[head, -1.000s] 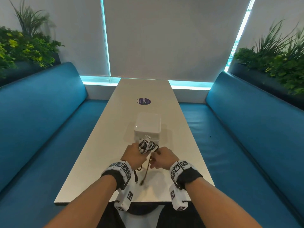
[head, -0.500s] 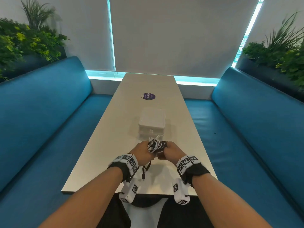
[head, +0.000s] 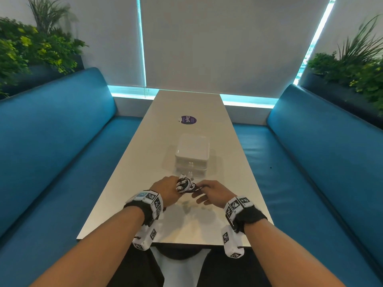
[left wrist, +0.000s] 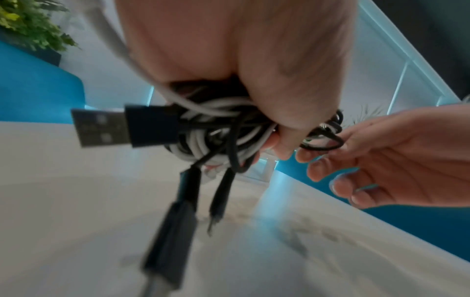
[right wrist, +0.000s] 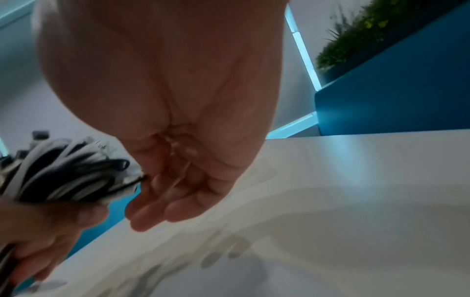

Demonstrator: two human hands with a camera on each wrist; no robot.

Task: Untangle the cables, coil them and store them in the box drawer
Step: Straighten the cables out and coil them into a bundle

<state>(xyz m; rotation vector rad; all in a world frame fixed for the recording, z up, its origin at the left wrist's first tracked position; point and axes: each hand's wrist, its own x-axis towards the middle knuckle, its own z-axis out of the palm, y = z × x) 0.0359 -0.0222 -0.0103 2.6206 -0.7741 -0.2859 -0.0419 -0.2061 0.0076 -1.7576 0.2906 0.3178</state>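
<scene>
The left hand [head: 167, 190] grips a bundle of black and white cables [head: 186, 184] above the surface [head: 132, 172], just in front of the white box [head: 191, 155]. The right hand [head: 211, 192], fingers loosely spread, touches a black loop of that bundle.

Long pale bench [head: 186, 214] with a purple sticker [head: 188, 120], blue padded seats [head: 51, 146] along both sides, grey blinds [head: 228, 42] edged with cyan light, leafy plants [head: 31, 44] in dark planters in both corners
</scene>
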